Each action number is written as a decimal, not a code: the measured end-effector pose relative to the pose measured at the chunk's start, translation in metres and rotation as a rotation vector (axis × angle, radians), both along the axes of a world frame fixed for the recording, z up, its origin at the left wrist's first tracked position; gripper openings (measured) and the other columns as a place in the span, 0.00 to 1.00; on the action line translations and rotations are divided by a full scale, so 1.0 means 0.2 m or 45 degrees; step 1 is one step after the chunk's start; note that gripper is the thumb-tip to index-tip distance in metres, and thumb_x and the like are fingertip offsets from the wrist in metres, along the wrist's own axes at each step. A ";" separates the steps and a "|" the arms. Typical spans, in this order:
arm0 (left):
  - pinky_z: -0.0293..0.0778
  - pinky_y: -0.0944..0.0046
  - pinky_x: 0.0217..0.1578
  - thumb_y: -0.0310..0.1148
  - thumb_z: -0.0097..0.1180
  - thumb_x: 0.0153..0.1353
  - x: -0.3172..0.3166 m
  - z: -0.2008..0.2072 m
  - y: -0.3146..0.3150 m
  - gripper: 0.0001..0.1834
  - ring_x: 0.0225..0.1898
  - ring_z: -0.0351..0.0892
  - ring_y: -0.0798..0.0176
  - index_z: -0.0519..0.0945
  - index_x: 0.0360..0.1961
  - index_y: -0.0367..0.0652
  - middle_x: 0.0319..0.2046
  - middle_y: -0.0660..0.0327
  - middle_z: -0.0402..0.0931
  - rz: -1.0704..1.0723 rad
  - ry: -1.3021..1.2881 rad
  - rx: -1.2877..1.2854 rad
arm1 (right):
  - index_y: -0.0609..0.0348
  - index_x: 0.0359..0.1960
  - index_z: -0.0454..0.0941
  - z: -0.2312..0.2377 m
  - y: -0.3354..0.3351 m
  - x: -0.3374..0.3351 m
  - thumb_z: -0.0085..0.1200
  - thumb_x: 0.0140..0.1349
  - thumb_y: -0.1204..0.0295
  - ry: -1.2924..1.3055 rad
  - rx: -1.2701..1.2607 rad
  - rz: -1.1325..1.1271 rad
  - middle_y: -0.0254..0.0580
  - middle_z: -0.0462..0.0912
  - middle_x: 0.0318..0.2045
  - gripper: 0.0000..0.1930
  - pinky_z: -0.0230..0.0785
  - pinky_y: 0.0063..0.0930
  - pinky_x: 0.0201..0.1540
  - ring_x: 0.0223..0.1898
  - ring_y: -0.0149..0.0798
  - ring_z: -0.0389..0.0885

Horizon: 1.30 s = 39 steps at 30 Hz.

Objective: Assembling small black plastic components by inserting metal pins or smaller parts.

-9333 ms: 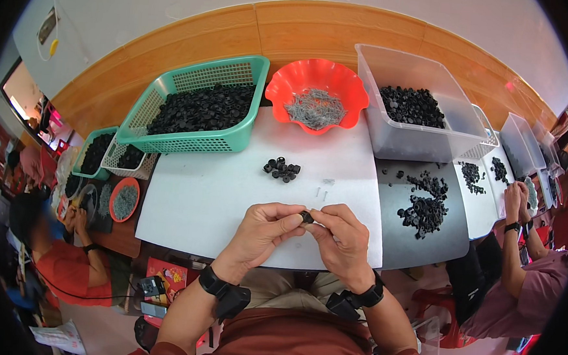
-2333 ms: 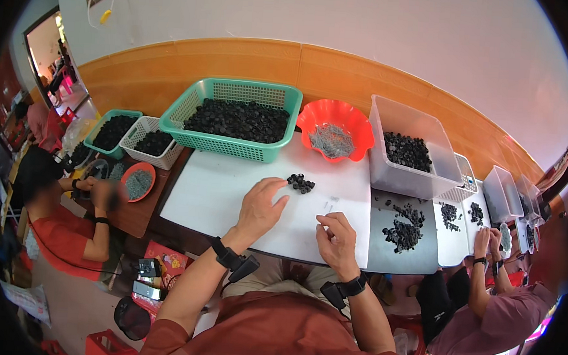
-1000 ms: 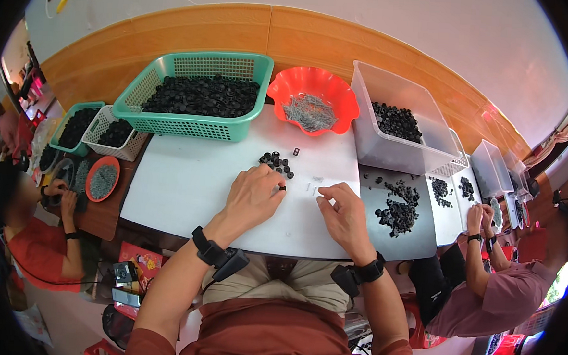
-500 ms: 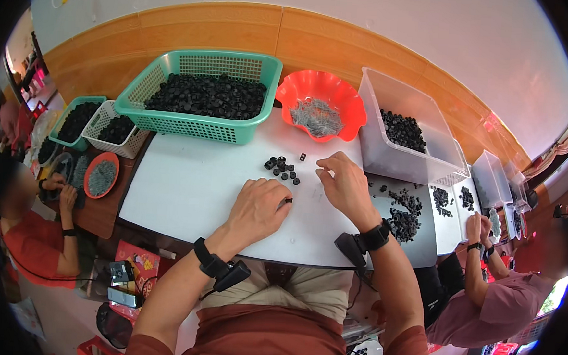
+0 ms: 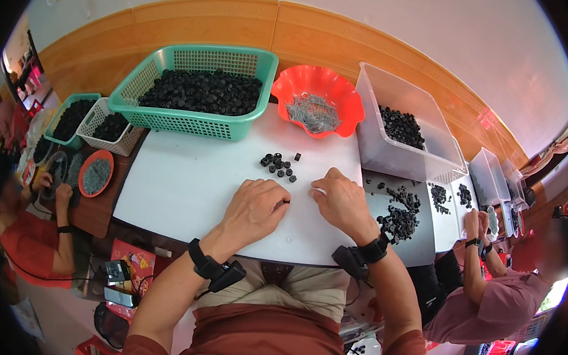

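My left hand (image 5: 254, 209) rests over the white tabletop (image 5: 166, 190), its fingers closed on a small black plastic part (image 5: 286, 202) that pokes out at the fingertips. Facing it across a narrow gap, my right hand (image 5: 342, 204) has thumb and forefinger pinched together. What lies in that pinch is too small to make out. Just beyond both hands sits a loose cluster of small black plastic parts (image 5: 278, 167). One single black part (image 5: 297, 157) stands slightly apart from them.
Along the back stand a green basket (image 5: 189, 125) of black parts, a red scalloped bowl (image 5: 283, 86) of thin metal pins and a clear bin (image 5: 382, 159). Black pieces (image 5: 400, 220) lie heaped to the right. Co-workers (image 5: 36, 247) sit on both sides.
My right hand has come nearer to me and slightly closer to my left hand. The left keeps its hold on the black part. The whole view has shifted a little.
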<state>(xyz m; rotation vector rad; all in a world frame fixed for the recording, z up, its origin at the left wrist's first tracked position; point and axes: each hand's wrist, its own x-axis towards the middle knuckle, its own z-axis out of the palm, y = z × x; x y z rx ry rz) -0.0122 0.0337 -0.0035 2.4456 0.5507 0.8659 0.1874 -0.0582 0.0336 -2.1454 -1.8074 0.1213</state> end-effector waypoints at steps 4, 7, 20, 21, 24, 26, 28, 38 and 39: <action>0.71 0.55 0.44 0.29 0.65 0.55 0.00 0.00 0.00 0.07 0.38 0.81 0.53 0.83 0.35 0.43 0.35 0.59 0.83 -0.020 -0.002 0.002 | 0.56 0.38 0.88 -0.01 0.00 -0.01 0.63 0.60 0.68 0.010 0.021 0.010 0.45 0.82 0.37 0.08 0.75 0.44 0.41 0.36 0.53 0.84; 0.72 0.56 0.44 0.29 0.65 0.55 0.00 -0.01 0.00 0.07 0.36 0.81 0.54 0.83 0.35 0.43 0.34 0.59 0.83 -0.019 -0.018 -0.006 | 0.57 0.37 0.88 -0.03 0.01 -0.01 0.63 0.59 0.69 0.069 0.050 0.013 0.45 0.82 0.37 0.08 0.74 0.43 0.40 0.36 0.52 0.84; 0.76 0.58 0.42 0.29 0.68 0.52 0.00 0.01 -0.01 0.17 0.32 0.81 0.59 0.77 0.43 0.41 0.34 0.60 0.83 0.052 -0.025 -0.223 | 0.61 0.36 0.83 -0.03 -0.05 -0.08 0.66 0.57 0.75 0.479 0.273 0.092 0.41 0.76 0.30 0.06 0.66 0.33 0.29 0.25 0.38 0.73; 0.76 0.58 0.42 0.29 0.68 0.52 0.00 0.01 -0.01 0.17 0.32 0.81 0.59 0.77 0.43 0.41 0.34 0.60 0.83 0.053 -0.021 -0.224 | 0.61 0.36 0.83 -0.03 -0.05 -0.10 0.66 0.57 0.77 0.523 0.316 0.139 0.39 0.75 0.29 0.06 0.64 0.31 0.28 0.23 0.34 0.70; 0.77 0.58 0.39 0.29 0.68 0.52 0.00 0.01 -0.01 0.20 0.32 0.81 0.58 0.75 0.45 0.41 0.34 0.59 0.83 0.055 -0.013 -0.257 | 0.62 0.35 0.83 -0.05 -0.04 -0.12 0.66 0.57 0.79 0.586 0.360 0.197 0.37 0.73 0.29 0.06 0.61 0.28 0.26 0.22 0.30 0.66; 0.78 0.59 0.38 0.30 0.69 0.53 0.00 0.03 -0.02 0.21 0.33 0.81 0.58 0.75 0.46 0.41 0.34 0.58 0.83 0.036 -0.016 -0.291 | 0.62 0.35 0.83 -0.06 -0.03 -0.11 0.66 0.57 0.79 0.602 0.362 0.208 0.36 0.73 0.29 0.06 0.60 0.27 0.25 0.21 0.29 0.65; 0.78 0.59 0.38 0.30 0.69 0.52 0.00 0.03 -0.02 0.21 0.33 0.80 0.58 0.75 0.46 0.41 0.35 0.59 0.83 0.037 -0.012 -0.292 | 0.62 0.35 0.83 -0.07 -0.03 -0.10 0.66 0.57 0.79 0.605 0.380 0.227 0.36 0.73 0.29 0.06 0.60 0.27 0.25 0.21 0.29 0.65; 0.78 0.60 0.37 0.29 0.70 0.52 0.00 0.03 -0.02 0.22 0.32 0.80 0.60 0.75 0.47 0.42 0.34 0.60 0.83 0.008 -0.009 -0.291 | 0.59 0.37 0.84 -0.06 -0.04 -0.11 0.65 0.58 0.75 0.613 0.263 0.215 0.41 0.76 0.32 0.06 0.70 0.35 0.31 0.26 0.43 0.77; 0.78 0.60 0.37 0.29 0.70 0.52 0.00 0.03 -0.02 0.22 0.32 0.80 0.60 0.75 0.47 0.42 0.34 0.60 0.83 0.009 -0.009 -0.290 | 0.59 0.37 0.84 -0.06 -0.04 -0.11 0.65 0.58 0.75 0.611 0.262 0.218 0.41 0.76 0.32 0.06 0.70 0.35 0.31 0.26 0.42 0.77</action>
